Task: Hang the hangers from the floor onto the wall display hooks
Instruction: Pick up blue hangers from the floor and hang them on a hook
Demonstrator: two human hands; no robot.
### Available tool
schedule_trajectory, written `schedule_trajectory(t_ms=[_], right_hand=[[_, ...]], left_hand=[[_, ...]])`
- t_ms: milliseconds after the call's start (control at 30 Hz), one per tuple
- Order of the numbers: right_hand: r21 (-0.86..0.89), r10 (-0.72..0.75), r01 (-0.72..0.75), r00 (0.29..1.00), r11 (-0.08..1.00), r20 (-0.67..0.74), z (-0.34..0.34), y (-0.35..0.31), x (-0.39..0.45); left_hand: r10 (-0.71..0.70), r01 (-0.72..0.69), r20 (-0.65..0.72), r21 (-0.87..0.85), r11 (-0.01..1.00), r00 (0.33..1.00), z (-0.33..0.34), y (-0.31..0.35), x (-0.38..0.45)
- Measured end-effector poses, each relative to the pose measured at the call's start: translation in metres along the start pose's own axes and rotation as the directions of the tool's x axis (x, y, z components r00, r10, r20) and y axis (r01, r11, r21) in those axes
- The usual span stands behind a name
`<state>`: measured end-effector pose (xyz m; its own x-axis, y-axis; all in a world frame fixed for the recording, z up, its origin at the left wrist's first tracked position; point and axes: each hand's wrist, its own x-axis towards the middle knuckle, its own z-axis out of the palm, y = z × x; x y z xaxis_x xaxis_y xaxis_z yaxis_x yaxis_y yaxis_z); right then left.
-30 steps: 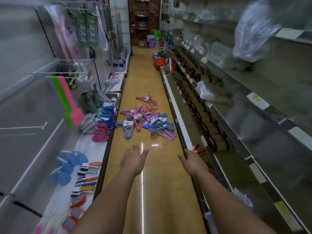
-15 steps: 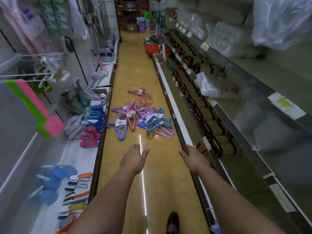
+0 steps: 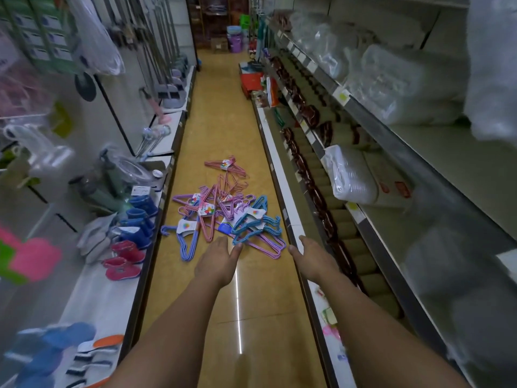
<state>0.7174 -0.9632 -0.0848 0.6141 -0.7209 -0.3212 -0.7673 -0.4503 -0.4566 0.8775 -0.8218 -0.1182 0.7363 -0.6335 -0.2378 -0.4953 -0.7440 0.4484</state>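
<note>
We judge the task barely begun: our left hand [image 3: 218,257] and right hand [image 3: 313,257], both relaxed and holding nothing, reach toward the bundled hangers [image 3: 226,214] heaped on the floor [image 3: 223,113] at frame centre, none hung yet.

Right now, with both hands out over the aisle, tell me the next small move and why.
Probably step in and lower the left hand onto the nearest blue hanger bundle. Both hands, the right hand too, are open and hold nothing, and the whole hanger pile lies on the floor just beyond the fingertips, so a grasp comes before any hanging.
</note>
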Motion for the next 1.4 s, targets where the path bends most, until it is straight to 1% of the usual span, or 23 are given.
schedule_trajectory(t_ms=[100,200,367,567,700,900,1033,1267,1400], right_hand=[[-0.009,0.003,-0.002,1.0,1.0,0.026,-0.007,-0.001,0.039],[-0.027,0.001,0.0,0.999,1.0,0.039,-0.013,-0.007,0.078],[-0.05,0.021,-0.02,0.999,0.999,0.024,-0.022,-0.027,0.152],[-0.048,0.049,-0.049,0.999,0.998,-0.002,-0.037,-0.062,0.241],[-0.049,0.073,-0.073,0.997,0.996,-0.003,-0.037,-0.074,0.29],[-0.061,0.113,-0.11,0.993,0.992,0.036,-0.026,-0.079,0.355],[-0.074,0.106,-0.101,0.992,0.992,0.074,-0.022,-0.081,0.405],[-0.045,0.109,-0.105,0.986,0.994,0.128,-0.02,-0.064,0.5],[-0.01,0.123,-0.124,0.979,0.992,0.161,0.001,-0.046,0.549]], left_hand=[[0.011,-0.011,0.006,-0.013,1.0,1.0,0.002,0.008,0.037],[0.013,-0.013,0.019,0.01,1.0,1.0,0.001,0.015,0.075],[0.045,-0.044,0.035,-0.032,0.999,0.998,-0.007,0.014,0.157],[0.07,-0.069,0.053,-0.019,0.997,0.996,-0.029,0.012,0.249],[0.067,-0.066,0.088,-0.006,0.998,0.994,-0.035,0.011,0.301],[0.038,-0.038,0.145,-0.002,0.999,0.989,-0.025,-0.002,0.363],[0.011,-0.012,0.169,0.002,1.0,0.986,-0.015,-0.006,0.405],[-0.02,0.019,0.192,0.01,1.0,0.981,0.006,0.022,0.487],[-0.028,0.027,0.19,0.007,1.0,0.981,0.03,0.032,0.528]])
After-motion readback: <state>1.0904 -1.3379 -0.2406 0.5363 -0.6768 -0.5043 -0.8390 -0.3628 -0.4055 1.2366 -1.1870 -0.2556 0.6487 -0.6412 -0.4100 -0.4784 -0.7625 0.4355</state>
